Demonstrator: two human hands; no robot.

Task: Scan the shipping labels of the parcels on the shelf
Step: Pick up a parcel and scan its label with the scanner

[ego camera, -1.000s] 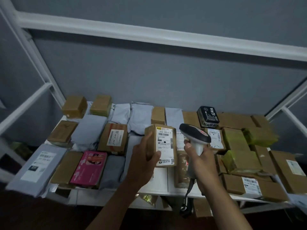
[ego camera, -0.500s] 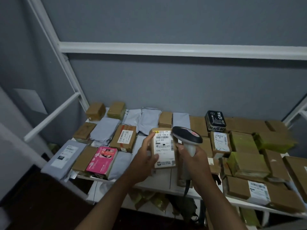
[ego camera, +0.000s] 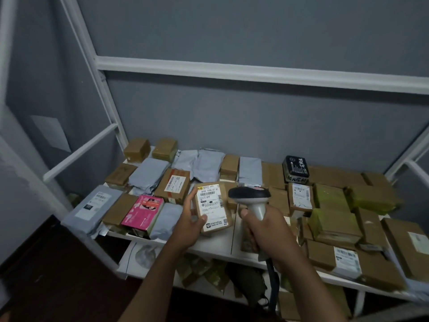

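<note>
Fingers of the left hand point(ego camera: 189, 225) holding a labelled brown box point(ego camera: 213, 208), right hand point(ego camera: 264, 231) wrapped around a scanner point(ego camera: 251, 198), parcels covering the white shelf point(ego camera: 216, 245)

Brown parcel point(ego camera: 214, 209), white label point(ego camera: 210, 205), pink box point(ego camera: 142, 212).

white label point(ego camera: 211, 206) on brown parcel point(ego camera: 214, 210) in left hand point(ego camera: 189, 225): top no. "9020 1098-41 41", lower "109b". other labels too small/blurred to read.
</note>
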